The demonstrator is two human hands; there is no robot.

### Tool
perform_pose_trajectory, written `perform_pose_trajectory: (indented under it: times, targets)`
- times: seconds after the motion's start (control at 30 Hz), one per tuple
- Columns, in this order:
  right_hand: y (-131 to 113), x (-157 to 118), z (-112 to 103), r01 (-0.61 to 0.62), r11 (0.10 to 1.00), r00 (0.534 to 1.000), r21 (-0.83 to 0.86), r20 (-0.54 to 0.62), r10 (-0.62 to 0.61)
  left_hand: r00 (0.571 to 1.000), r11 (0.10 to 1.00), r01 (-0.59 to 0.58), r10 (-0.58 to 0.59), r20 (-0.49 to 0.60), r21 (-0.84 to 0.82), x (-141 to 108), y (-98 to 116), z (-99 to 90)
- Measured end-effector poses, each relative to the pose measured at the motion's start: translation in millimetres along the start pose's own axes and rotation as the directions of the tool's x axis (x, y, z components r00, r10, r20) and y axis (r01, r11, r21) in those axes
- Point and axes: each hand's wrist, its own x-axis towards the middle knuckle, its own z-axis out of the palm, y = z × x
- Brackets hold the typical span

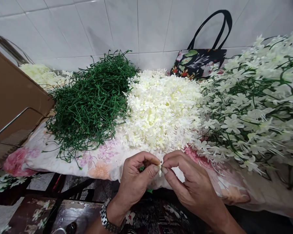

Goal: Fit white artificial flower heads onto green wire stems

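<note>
Close together at the front edge of the cloth, my left hand (136, 178) and my right hand (189, 180) pinch a small white artificial flower (160, 169) between thumbs and forefingers. Most of the flower is covered by the fingertips. A bit of green shows inside the curl of my left hand, too small to make out. Just beyond my hands lies a heap of loose white artificial blossoms (161, 110). To its left is a tangled pile of green plastic stems (92, 100). On the right, white flowers on green stems (256, 113) are massed in a tall bunch.
A cardboard box (14, 94) stands at the left edge. Against the tiled wall (122, 29) leans a black floral handbag (197, 63). More pale blossoms (42, 74) lie behind the stems. The flower-patterned cloth (100, 167) covers the work surface. Below it, a dark wooden seat (75, 216) shows.
</note>
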Motion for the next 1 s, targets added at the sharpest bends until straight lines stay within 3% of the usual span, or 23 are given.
perform_pose_trajectory:
  times: [0.17, 0.33, 0.47, 0.63, 0.8, 1.0]
  targets:
    - [-2.6, -2.7, 4.3, 0.032, 0.999, 0.999, -0.029, -0.008, -0.033, 0.998, 0.999, -0.043, 0.044, -0.034, 0.025, -3.1, 3.0, 5.1]
    - [-2.0, -4.6, 3.9, 0.019, 1.0, 1.0, -0.016, 0.019, -0.019, 0.998, 0.997, -0.047, 0.044, -0.04, -0.068, -3.4, -3.8, 5.0]
    - [1.3, -5.8, 0.8, -0.064, 0.997, 0.996, 0.05, 0.069, 0.06, 0.993, 0.987, 0.015, -0.034, -0.113, -0.161, -3.1, -7.7, 3.7]
    - [0.4, -4.9, 1.8, -0.168, 0.984, 0.983, 0.055, 0.092, 0.162, 0.99, 0.997, 0.01, -0.021, -0.142, -0.078, -6.2, -6.7, 4.0]
    - [-1.4, -2.3, 3.7, -0.145, 0.987, 0.988, 0.069, 0.055, 0.141, 0.996, 0.998, 0.044, -0.047, -0.079, -0.043, -8.0, -8.3, 4.0]
    - [7.0, -6.5, 0.2, -0.159, 0.987, 0.987, 0.035, -0.008, 0.16, 0.99, 0.99, 0.125, -0.12, 0.075, -0.059, -10.7, -6.6, -2.4]
